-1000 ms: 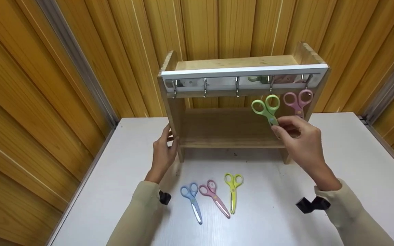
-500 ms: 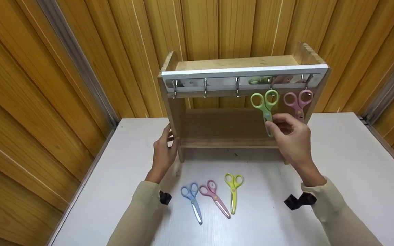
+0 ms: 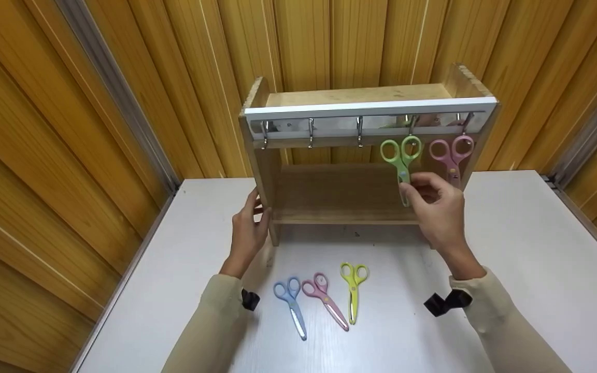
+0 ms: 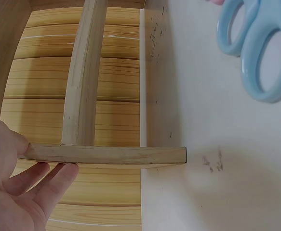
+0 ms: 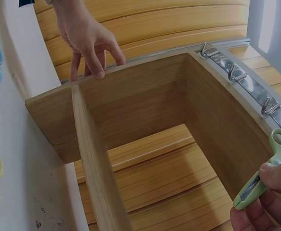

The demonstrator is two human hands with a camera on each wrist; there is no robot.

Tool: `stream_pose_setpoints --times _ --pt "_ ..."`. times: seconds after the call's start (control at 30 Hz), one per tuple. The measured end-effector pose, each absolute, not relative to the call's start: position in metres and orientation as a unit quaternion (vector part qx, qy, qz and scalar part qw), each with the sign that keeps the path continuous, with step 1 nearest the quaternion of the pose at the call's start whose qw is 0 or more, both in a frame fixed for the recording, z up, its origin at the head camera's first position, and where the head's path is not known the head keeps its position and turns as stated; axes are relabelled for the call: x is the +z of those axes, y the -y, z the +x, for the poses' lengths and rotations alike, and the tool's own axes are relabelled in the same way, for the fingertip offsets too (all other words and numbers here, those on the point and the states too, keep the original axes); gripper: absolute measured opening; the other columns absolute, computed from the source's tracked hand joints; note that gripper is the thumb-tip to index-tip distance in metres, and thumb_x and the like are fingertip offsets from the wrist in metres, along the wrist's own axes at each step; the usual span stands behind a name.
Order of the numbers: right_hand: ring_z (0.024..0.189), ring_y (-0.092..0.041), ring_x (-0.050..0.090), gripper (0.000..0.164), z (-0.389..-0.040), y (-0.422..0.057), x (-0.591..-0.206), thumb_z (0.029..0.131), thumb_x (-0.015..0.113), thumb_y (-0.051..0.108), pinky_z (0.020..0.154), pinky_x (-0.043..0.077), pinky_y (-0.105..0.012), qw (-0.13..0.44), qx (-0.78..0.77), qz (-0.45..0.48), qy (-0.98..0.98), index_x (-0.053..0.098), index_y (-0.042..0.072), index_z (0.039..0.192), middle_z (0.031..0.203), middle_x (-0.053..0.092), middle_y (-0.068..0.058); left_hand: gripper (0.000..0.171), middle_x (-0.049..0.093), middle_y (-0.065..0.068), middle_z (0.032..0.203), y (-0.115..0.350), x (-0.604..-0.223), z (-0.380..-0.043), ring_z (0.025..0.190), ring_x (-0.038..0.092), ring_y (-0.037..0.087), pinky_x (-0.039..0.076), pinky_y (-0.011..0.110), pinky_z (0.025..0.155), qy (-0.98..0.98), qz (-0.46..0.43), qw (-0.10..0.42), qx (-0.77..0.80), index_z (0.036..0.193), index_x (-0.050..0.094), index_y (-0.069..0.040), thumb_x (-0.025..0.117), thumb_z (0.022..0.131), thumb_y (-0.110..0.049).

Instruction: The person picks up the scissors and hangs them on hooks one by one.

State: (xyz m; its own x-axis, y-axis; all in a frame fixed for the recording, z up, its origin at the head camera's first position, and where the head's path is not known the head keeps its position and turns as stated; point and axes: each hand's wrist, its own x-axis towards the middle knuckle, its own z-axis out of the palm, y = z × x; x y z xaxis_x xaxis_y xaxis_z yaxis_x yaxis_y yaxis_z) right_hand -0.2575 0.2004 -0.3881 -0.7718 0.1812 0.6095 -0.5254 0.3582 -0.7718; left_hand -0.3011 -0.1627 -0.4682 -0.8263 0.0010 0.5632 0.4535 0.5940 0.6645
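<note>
Gripping the left side panel [image 3: 271, 178] of the wooden rack [image 3: 329, 191] is the left hand [image 3: 247, 229]. In front of the rack, on the tabletop [image 3: 184, 259], blue scissors [image 3: 291, 302], pink scissors [image 3: 327, 300] and yellow scissors [image 3: 353, 291] lie unhung; above, three hooks [image 3: 311, 132] carry no scissors yet. The right hand [image 3: 439, 210] pinches green scissors [image 3: 402, 168] by the blades, one ring at the fourth hook [image 3: 411, 123]; whether it bears them, I cannot tell. By the rack's right edge, a second pink pair [image 3: 452, 165] already hangs. The tabletop is white, the rack toward its back edge; wood-look panels [image 3: 303, 46] and grey metal posts [image 3: 109, 77] enclose it.

Five pairs of scissors [image 3: 403, 170], five metal hooks [image 3: 359, 130], one wooden rack [image 3: 345, 189], one table [image 3: 537, 233]
</note>
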Motion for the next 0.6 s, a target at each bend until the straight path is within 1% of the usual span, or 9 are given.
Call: stream_pose_setpoints --times 0.27,0.6 --pt "0.078 -0.013 0.068 0.015 -0.2582 -0.198 -0.3891 0.092 0.078 0.01 0.069 0.055 -0.016 0.315 0.574 0.111 0.748 0.074 -0.002 0.101 0.093 0.073 -0.011 0.057 0.066 0.019 0.134 0.1628 -0.4682 -0.3015 0.108 0.071 0.031 0.064 0.037 0.08 0.855 -0.13 0.257 -0.431 0.156 0.042 -0.011 0.062 0.102 -0.006" --pt "0.078 -0.015 0.067 0.015 -0.263 -0.1971 -0.3936 0.092 0.077 0.01 0.069 0.055 -0.017 0.324 0.581 0.111 0.738 0.074 -0.002 0.102 0.091 0.072 -0.01 0.056 0.066 0.019 0.133 0.1629 -0.4693 -0.3017 0.108 0.071 0.033 0.064 0.038 0.077 0.853 -0.131 0.264 -0.431 0.154 0.043 -0.011 0.063 0.102 -0.006"
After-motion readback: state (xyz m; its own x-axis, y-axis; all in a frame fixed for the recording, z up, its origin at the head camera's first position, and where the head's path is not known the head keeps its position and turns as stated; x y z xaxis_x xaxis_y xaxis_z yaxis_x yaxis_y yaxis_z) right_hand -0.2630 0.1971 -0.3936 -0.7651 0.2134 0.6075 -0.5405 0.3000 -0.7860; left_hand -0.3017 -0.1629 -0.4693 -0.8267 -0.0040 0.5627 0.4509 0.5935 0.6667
